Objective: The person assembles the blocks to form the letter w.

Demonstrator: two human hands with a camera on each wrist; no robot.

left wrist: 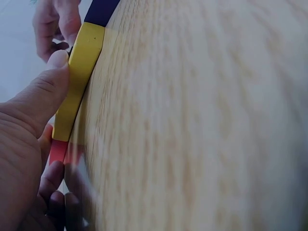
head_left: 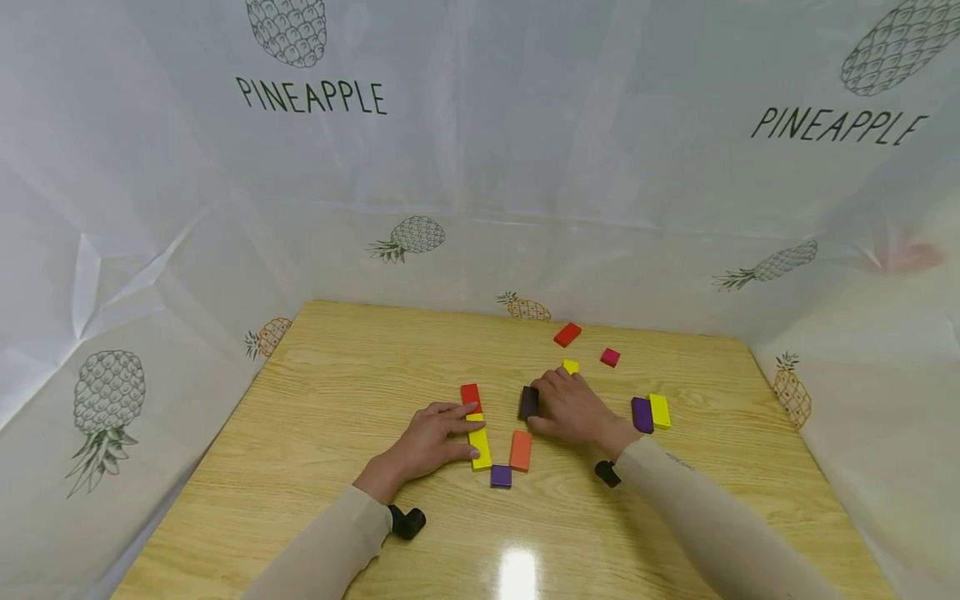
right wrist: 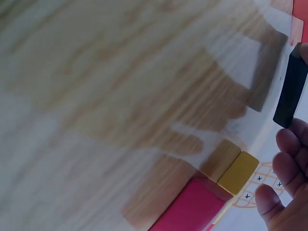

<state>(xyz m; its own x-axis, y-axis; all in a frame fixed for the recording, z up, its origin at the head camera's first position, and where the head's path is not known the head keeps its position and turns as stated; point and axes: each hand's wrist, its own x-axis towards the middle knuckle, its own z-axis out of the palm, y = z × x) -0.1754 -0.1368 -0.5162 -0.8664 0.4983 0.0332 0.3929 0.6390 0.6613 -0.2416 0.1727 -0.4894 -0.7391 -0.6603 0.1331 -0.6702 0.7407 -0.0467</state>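
My left hand [head_left: 431, 439] rests its fingers on a red block [head_left: 470, 398] and a yellow block [head_left: 480, 448] that lie end to end; in the left wrist view the thumb touches the side of the yellow block [left wrist: 79, 82]. My right hand [head_left: 573, 408] holds a black block [head_left: 528, 403] between thumb and fingers; the right wrist view shows this black block [right wrist: 291, 89] at the right edge. An orange block [head_left: 521, 451] lies between the hands, with a small purple block [head_left: 501, 477] at its lower left.
Beyond my right hand are a small yellow block [head_left: 571, 366], a red block [head_left: 567, 334] and a small crimson block [head_left: 611, 357]. To its right, a purple block [head_left: 642, 415] touches a yellow one [head_left: 660, 411]. A pineapple-print sheet [head_left: 480, 167] surrounds the wooden table [head_left: 337, 358].
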